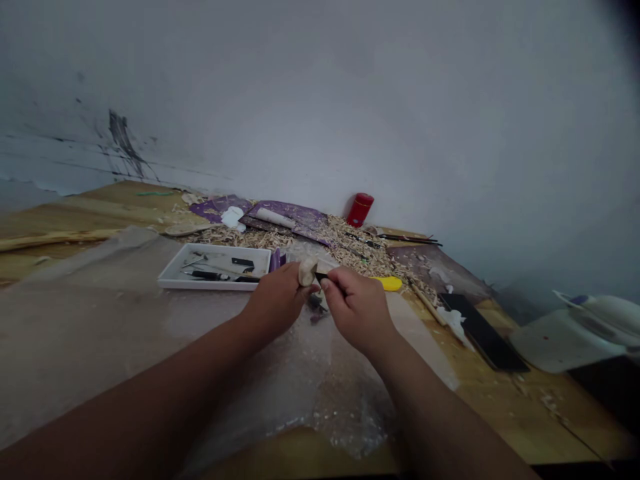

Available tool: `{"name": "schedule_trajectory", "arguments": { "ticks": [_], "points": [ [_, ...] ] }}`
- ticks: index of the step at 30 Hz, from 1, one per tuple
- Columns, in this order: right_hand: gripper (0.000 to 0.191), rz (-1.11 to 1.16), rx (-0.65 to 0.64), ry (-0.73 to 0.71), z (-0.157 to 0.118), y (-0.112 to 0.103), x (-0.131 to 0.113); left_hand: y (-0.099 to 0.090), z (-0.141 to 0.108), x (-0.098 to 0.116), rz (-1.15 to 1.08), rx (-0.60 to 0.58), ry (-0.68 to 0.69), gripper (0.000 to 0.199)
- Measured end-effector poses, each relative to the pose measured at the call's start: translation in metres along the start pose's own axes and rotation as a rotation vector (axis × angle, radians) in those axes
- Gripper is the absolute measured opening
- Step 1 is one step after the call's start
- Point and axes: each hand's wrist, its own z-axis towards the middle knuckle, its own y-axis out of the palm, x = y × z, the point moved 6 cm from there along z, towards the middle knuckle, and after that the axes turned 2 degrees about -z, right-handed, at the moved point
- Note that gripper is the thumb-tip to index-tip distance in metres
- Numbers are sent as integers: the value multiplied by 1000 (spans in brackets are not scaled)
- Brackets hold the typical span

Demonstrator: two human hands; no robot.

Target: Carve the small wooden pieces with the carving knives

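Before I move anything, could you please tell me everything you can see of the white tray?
The white tray is shallow and rectangular, with a raised rim, and looks like plastic. It lies open side up on the translucent sheet, beside the left hand; whether they touch is unclear. Inside are a black-handled tool and small dark pieces. Wood shavings lie behind it.

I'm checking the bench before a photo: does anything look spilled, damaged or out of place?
Yes. Loose shavings lie heaped across the back of the table, the red can tilts against the wall, and dark marks stain that wall at left.
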Motion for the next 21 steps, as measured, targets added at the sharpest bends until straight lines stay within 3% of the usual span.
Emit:
{"name": "schedule_trajectory", "arguments": {
  "ticks": [5,10,16,21],
  "points": [
    [19,-161,-78,-41,0,7,-1,3,1,-1,19,-17,1,19],
    [16,-106,-140,-2,2,14,2,4,0,-2,30,-26,-18,19],
    [20,145,-157,113,5,20,10,3,-1,-3,30,-63,-60,17],
    [20,592,-243,364,0,34,22,3,-1,-3,27,-58,-45,14]
  ]
}}
